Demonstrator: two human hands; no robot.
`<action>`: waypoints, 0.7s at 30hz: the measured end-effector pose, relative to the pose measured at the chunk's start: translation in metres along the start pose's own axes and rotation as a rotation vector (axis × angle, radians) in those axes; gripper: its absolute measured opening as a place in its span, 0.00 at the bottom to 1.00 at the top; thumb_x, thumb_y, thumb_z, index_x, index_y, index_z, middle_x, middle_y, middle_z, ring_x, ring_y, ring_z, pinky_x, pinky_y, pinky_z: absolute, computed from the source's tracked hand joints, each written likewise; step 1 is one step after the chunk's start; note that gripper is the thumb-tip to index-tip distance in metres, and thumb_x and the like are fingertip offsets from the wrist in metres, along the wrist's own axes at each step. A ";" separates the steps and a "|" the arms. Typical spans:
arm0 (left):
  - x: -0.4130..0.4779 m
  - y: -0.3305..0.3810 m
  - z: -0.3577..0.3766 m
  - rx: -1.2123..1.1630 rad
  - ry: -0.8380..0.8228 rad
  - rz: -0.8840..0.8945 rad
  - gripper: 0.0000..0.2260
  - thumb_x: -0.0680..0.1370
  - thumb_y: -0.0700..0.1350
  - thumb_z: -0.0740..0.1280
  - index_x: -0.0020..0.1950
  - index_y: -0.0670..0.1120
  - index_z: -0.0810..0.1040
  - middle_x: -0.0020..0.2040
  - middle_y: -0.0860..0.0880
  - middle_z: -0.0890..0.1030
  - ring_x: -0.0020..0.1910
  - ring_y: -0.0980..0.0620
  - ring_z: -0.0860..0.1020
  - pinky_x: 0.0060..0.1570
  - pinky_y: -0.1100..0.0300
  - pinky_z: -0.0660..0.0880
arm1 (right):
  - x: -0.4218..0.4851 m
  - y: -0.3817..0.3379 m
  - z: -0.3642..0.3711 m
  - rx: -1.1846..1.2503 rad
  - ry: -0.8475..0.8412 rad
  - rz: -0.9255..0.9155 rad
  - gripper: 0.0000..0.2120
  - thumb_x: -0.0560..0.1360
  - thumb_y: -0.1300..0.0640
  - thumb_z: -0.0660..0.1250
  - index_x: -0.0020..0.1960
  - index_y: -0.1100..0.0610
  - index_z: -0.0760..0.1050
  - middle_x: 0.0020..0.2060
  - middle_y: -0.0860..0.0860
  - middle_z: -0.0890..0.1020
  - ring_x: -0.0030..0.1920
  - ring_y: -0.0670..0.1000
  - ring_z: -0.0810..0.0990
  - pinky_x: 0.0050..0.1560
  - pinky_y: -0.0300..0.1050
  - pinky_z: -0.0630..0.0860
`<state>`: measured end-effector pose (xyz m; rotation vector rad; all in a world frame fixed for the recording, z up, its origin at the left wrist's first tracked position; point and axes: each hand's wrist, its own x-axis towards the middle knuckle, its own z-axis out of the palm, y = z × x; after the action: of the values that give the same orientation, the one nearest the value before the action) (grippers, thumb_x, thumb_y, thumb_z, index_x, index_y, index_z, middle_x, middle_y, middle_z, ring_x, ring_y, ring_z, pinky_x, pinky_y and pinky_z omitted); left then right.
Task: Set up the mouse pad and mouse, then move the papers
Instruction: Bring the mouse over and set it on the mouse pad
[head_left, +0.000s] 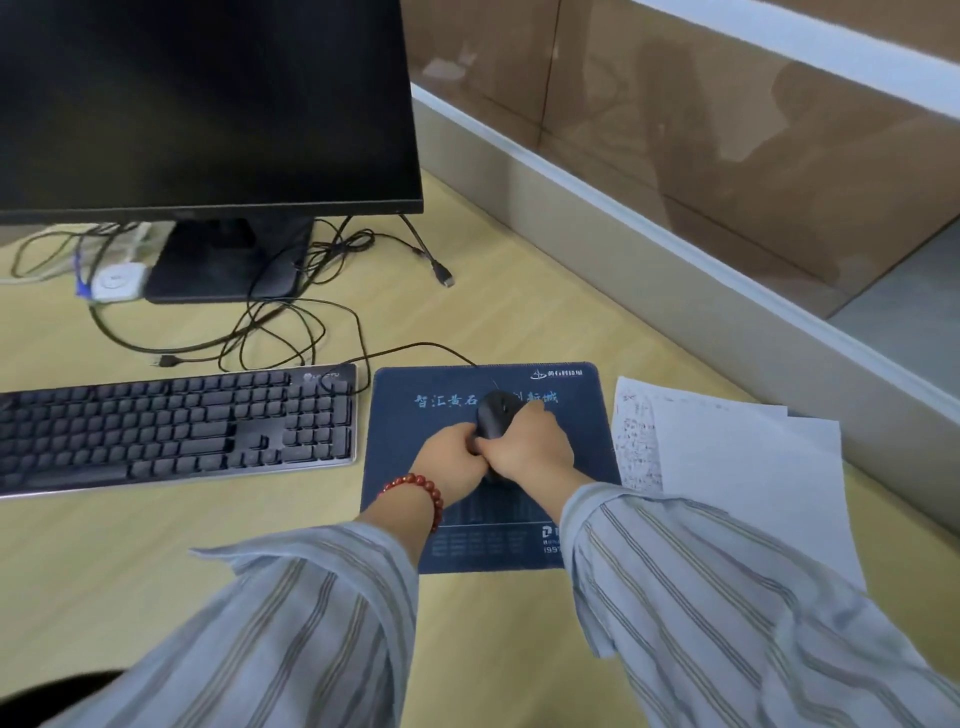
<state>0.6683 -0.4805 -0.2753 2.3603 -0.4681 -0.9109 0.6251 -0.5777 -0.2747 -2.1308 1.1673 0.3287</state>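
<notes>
- Both hands, left hand (453, 453) and right hand (530, 448), curled round the black corded mouse (497, 413)
- Mouse sits on the dark blue printed mouse pad (415, 436), right of the black keyboard (171, 423)
- White paper sheets (737, 478) lie just right of the pad

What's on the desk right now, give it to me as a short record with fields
mouse pad: flat on desk, right of keyboard
mouse: on the pad, both hands on it
left hand: on mouse's left side
right hand: on mouse's right side
papers: right of the pad, untouched
monitor: screen dark
</notes>
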 end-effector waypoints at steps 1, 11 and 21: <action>0.000 -0.001 0.001 0.000 0.001 0.001 0.06 0.74 0.38 0.62 0.47 0.39 0.78 0.45 0.44 0.81 0.45 0.46 0.78 0.40 0.61 0.68 | -0.001 0.000 0.001 -0.004 0.008 -0.004 0.39 0.64 0.41 0.73 0.65 0.60 0.64 0.61 0.56 0.74 0.60 0.57 0.77 0.48 0.49 0.75; -0.001 -0.002 -0.002 -0.025 0.023 0.086 0.17 0.70 0.44 0.73 0.57 0.44 0.78 0.51 0.48 0.83 0.46 0.51 0.79 0.44 0.63 0.71 | 0.001 -0.004 0.006 0.064 0.044 0.006 0.37 0.65 0.42 0.73 0.65 0.60 0.65 0.62 0.56 0.72 0.59 0.58 0.77 0.49 0.49 0.75; 0.007 -0.004 -0.013 0.183 -0.025 0.078 0.28 0.70 0.45 0.73 0.68 0.47 0.70 0.62 0.48 0.77 0.62 0.48 0.75 0.58 0.59 0.70 | 0.007 0.001 -0.006 0.059 0.004 -0.027 0.40 0.65 0.36 0.70 0.68 0.58 0.64 0.63 0.54 0.71 0.62 0.56 0.76 0.51 0.49 0.74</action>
<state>0.6830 -0.4761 -0.2728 2.4769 -0.6746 -0.8960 0.6279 -0.5864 -0.2740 -2.0947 1.1360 0.2749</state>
